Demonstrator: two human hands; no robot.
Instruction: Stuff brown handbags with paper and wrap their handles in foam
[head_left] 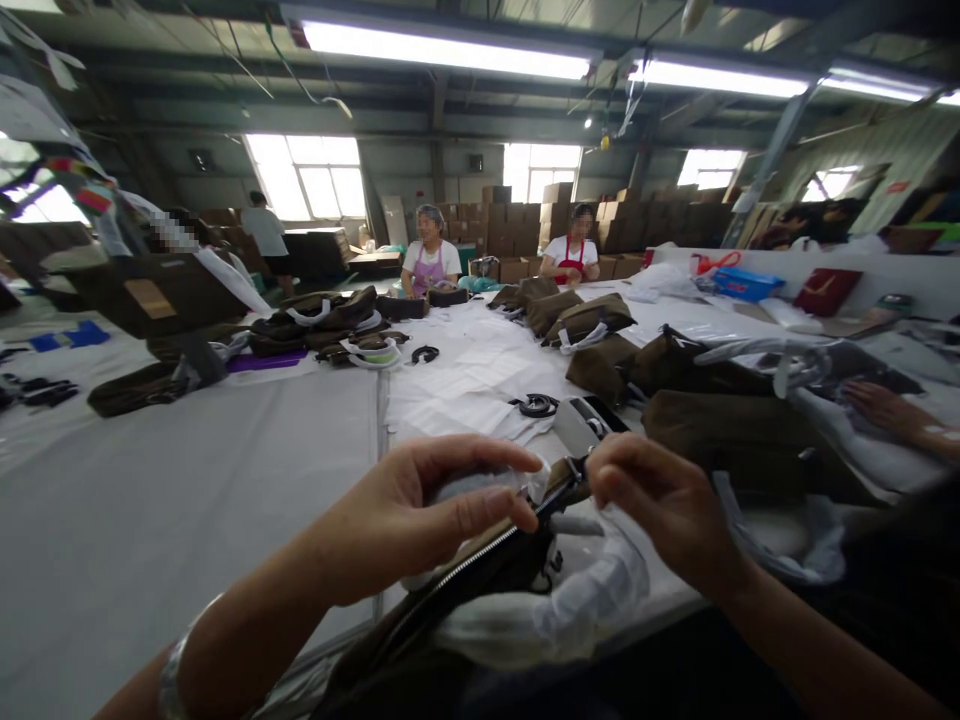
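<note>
Close in front of me lies a dark olive bag (487,575), with a silver-toothed zipper running slantwise along its top. White wrapping covers its handle (540,615). My left hand (442,505) is over the zipper, thumb and index finger apart with a gap between them; the thumb tip is beside the zipper's upper part. At the far end of the zipper, by a small metal fitting (576,468), my right hand (656,500) has its fingers closed on the bag's end. Exactly what sits under those fingertips is hidden.
Olive bags (750,440) with wrapped handles lie to the right, and more bags (322,320) farther back. A coiled black strap (536,405) and a phone-like object (600,415) lie ahead. Another person's hand (889,410) is at right; two co-workers (429,260) are across the table.
</note>
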